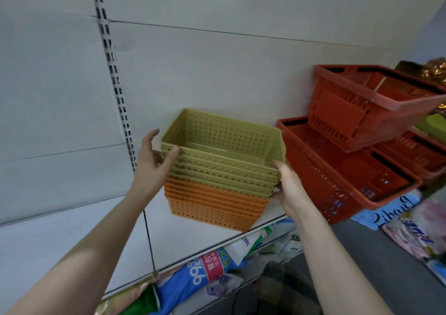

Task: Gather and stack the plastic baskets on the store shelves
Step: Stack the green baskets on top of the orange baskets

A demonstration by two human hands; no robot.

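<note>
Several olive-green perforated baskets (224, 155) are nested on top of several orange ones (212, 208), forming one stack on the white shelf (72, 237). My left hand (154, 160) is at the stack's left end, thumb on the top green rim, fingers behind the side. My right hand (289, 189) is at the right end, thumb against the green rims and fingers under them. The stack sits slightly askew near the shelf's front edge.
Red shopping baskets (350, 170) stand right of the stack, one tilted basket (369, 104) resting on top of the others. Below the shelf edge lie packaged goods (217, 271). A slotted upright (113, 73) runs down the back wall.
</note>
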